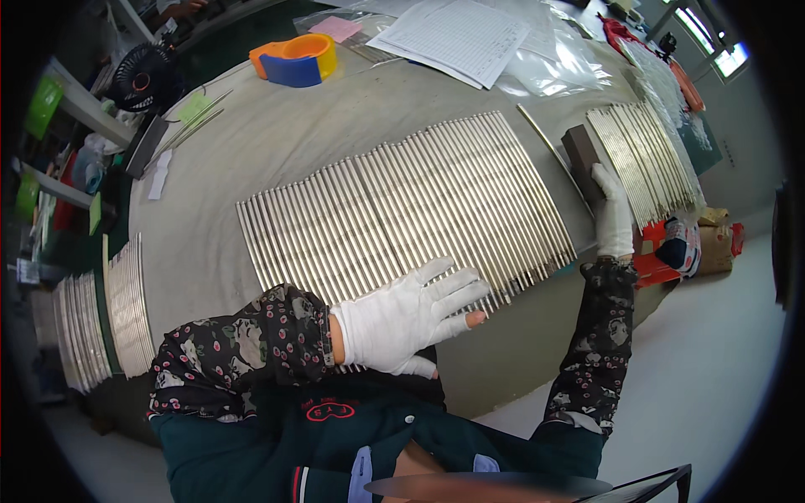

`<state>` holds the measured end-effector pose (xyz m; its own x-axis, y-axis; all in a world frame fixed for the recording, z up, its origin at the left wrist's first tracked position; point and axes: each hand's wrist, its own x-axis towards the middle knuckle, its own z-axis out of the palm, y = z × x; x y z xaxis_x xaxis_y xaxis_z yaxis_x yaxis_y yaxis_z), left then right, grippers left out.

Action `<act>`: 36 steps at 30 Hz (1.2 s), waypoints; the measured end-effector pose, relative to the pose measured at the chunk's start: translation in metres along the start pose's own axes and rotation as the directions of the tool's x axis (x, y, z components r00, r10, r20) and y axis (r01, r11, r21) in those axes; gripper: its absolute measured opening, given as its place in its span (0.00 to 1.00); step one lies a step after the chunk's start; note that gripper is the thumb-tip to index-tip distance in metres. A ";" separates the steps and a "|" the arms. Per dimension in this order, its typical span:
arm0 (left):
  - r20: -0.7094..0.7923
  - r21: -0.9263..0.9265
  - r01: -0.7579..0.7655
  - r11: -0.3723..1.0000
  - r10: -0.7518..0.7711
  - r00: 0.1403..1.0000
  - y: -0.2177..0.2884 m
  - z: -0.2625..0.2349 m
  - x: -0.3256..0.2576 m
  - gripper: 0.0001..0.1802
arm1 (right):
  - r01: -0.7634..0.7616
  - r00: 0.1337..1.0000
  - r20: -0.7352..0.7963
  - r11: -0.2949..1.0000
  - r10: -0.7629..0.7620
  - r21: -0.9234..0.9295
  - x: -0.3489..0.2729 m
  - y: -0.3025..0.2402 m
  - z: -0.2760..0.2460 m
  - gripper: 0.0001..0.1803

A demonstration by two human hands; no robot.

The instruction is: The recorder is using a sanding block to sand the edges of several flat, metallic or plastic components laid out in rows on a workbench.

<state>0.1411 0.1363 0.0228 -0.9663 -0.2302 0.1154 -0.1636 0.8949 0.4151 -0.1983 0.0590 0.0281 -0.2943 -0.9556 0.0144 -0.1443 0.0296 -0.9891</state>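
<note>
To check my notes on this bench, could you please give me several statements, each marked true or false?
1. The left hand is spread over the middle group of metal rods. True.
2. The right hand is on a bright green block. False: the block is dark brown.
3. Both hands are bare. False: both wear white gloves.
4. White papers lie at the far side of the table. True.
5. The black fan is at the picture's right. False: upper left.

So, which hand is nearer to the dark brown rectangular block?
Right. The white-gloved right hand touches the block on its right side; the white-gloved left hand is farther left, over slim silver metal rods.
</note>
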 end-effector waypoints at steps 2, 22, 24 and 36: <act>0.015 0.012 0.046 0.999 -0.046 0.999 0.004 -0.003 -0.020 0.48 | 0.014 0.999 0.041 0.998 -0.011 -0.068 0.008 0.000 0.006 0.29; -0.096 0.069 0.314 0.947 -0.307 0.947 0.039 0.006 -0.187 0.42 | -0.197 0.980 0.092 0.940 0.179 0.277 -0.015 0.011 0.047 0.20; -0.090 0.035 0.301 0.953 -0.297 0.951 0.037 0.005 -0.184 0.45 | -0.211 0.976 0.113 0.935 0.186 0.284 -0.020 0.009 0.050 0.20; -0.112 0.025 0.323 0.946 -0.319 0.941 0.037 0.008 -0.175 0.50 | -0.095 0.987 0.133 0.994 0.087 0.055 -0.042 0.016 0.065 0.23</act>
<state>0.3024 0.2132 0.0108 -0.8349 -0.5448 0.0778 -0.4720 0.7816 0.4078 -0.1271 0.0806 0.0021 -0.1778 -0.9798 -0.0918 -0.0635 0.1045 -0.9925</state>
